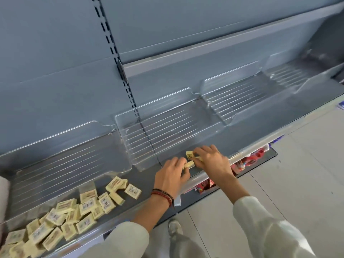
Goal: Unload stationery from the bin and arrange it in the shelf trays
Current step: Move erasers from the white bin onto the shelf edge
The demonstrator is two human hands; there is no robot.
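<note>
The yellow packs (61,218) are cut off at the lower left edge, their labels unreadable; the shelf lip (202,177) hides most red packages (256,155).

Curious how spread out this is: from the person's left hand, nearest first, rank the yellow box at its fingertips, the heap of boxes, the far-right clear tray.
1. The yellow box, pinched by the left hand.
2. The heap of boxes, lower left.
3. The far-right clear tray, far off to the right.

Both arms are reaching forward.
The left hand (172,174) is gripping a yellow block (190,164); the right hand (212,161) is pinching a second block (189,155).
</note>
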